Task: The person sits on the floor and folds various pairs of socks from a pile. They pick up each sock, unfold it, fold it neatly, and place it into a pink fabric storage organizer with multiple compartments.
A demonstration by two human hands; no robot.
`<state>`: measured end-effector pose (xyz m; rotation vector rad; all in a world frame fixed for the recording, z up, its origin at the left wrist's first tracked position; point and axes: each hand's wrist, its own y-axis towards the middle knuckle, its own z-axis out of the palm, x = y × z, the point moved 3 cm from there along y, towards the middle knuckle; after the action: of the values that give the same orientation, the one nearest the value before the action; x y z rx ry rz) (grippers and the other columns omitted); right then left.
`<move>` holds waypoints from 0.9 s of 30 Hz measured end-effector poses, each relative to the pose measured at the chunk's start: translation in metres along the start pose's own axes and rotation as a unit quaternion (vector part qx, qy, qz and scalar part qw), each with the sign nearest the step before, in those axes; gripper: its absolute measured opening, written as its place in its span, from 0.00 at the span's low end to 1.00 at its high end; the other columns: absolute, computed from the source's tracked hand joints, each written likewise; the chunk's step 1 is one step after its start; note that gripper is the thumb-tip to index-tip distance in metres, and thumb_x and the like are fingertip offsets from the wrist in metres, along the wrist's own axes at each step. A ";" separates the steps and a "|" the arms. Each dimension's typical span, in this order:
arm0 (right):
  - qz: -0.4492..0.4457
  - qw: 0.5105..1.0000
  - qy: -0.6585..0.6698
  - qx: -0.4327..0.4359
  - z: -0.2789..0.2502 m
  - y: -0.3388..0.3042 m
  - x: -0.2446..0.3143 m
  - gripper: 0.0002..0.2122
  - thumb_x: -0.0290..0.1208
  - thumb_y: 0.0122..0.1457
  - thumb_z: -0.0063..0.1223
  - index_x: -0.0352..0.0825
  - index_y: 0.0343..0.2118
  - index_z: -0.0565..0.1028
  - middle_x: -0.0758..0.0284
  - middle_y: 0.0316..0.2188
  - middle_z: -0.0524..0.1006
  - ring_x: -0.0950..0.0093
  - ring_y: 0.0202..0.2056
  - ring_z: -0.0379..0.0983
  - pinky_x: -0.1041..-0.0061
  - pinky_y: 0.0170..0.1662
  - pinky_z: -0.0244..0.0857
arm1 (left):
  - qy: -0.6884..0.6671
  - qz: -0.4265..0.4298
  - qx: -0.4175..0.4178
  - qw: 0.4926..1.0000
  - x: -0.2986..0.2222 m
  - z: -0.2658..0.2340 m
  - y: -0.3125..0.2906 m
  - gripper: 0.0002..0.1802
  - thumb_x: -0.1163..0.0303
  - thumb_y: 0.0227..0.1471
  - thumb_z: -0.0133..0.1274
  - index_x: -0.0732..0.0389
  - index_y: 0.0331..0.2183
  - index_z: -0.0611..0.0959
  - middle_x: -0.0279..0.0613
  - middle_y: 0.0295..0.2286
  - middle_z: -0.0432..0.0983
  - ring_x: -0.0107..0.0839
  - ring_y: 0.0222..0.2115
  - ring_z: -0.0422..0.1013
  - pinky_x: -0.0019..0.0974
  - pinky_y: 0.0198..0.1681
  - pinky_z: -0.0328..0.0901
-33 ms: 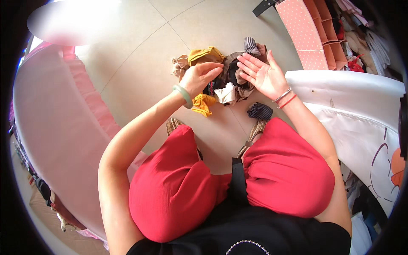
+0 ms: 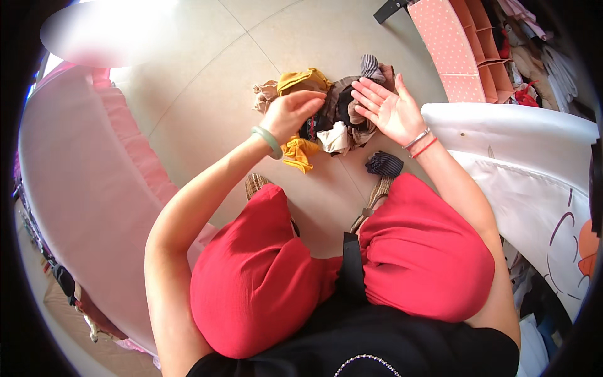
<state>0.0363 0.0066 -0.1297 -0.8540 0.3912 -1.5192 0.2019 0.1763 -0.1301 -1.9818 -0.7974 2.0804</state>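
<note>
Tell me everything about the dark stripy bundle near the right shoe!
The dark stripy bundle looks like soft cloth, nearly black with pale stripes, crumpled into a rounded lump. It lies on the tiled floor by the right shoe, apart from the clothes pile; I can't tell if it touches the shoe. The left hand and right hand don't touch it.

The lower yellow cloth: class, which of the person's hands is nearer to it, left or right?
Left. In the picture, the left hand is just above the lower yellow cloth; the right hand is farther off to the right, past the white cloth.
</note>
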 end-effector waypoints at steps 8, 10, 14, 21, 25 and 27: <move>-0.054 0.998 0.040 0.018 -0.020 0.007 0.029 0.34 0.59 0.64 0.27 0.27 0.54 0.66 0.53 0.55 0.68 0.58 0.58 0.62 0.59 0.59 0.58 | 0.018 0.028 0.013 0.999 0.013 -0.001 0.019 0.21 0.62 0.60 0.49 0.66 0.50 0.76 0.37 0.43 0.77 0.26 0.47 0.70 0.33 0.51 0.64; -0.115 0.992 -0.012 -0.041 -0.033 0.004 0.047 0.32 0.57 0.65 0.30 0.28 0.53 0.67 0.54 0.54 0.69 0.60 0.57 0.64 0.63 0.57 0.60 | 0.088 0.058 0.035 0.994 0.008 0.020 0.029 0.19 0.66 0.55 0.54 0.57 0.50 0.77 0.45 0.50 0.71 0.34 0.49 0.69 0.34 0.52 0.64; -0.177 0.947 -0.186 -0.194 -0.060 0.003 0.064 0.29 0.53 0.65 0.36 0.30 0.54 0.67 0.56 0.54 0.69 0.62 0.56 0.64 0.66 0.57 0.58 | 0.276 0.218 0.041 0.935 0.007 0.058 0.044 0.20 0.67 0.51 0.56 0.44 0.48 0.80 0.54 0.60 0.54 0.50 0.58 0.56 0.43 0.59 0.57; -0.063 0.923 -0.332 -0.183 -0.065 0.020 0.030 0.31 0.59 0.59 0.44 0.35 0.54 0.68 0.63 0.53 0.70 0.70 0.55 0.64 0.58 0.58 0.50 | 0.441 0.211 0.061 0.870 0.034 0.050 0.050 0.16 0.68 0.53 0.50 0.49 0.44 0.82 0.44 0.54 0.68 0.43 0.58 0.59 0.45 0.56 0.58; -0.039 0.963 -0.246 -0.106 -0.068 0.043 0.011 0.31 0.58 0.59 0.47 0.35 0.55 0.66 0.64 0.52 0.71 0.70 0.54 0.64 0.59 0.58 0.51 | 0.395 0.200 0.047 0.896 0.034 0.028 0.038 0.14 0.72 0.51 0.51 0.56 0.41 0.83 0.51 0.50 0.71 0.48 0.54 0.63 0.43 0.56 0.60; -0.042 0.957 -0.270 -0.094 -0.062 0.051 0.008 0.27 0.53 0.59 0.50 0.34 0.52 0.68 0.64 0.49 0.72 0.70 0.50 0.69 0.65 0.53 0.59 | 0.390 0.177 0.019 0.904 0.040 0.020 0.030 0.13 0.73 0.50 0.51 0.57 0.40 0.83 0.52 0.49 0.71 0.48 0.54 0.64 0.43 0.56 0.60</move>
<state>0.0288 -0.0241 -0.2044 -1.4032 0.0947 -1.2712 0.1854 0.1646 -0.1799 -2.7613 -0.2404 1.1753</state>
